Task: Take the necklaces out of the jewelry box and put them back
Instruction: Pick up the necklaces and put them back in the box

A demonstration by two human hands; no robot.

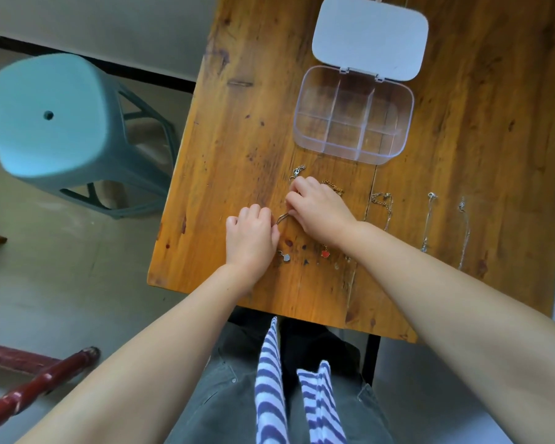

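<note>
No text, label, brand or number can be read on anything here

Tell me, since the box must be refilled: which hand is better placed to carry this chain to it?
Probably the right hand: it pinches the chain and lies nearer the open jewelry box.

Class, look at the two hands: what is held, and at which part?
Both hands pinch one thin necklace chain: the left hand and right hand each grip it at the fingertips, a short stretch between them.

five necklaces (426, 222), one jewelry box (353, 113)
</note>
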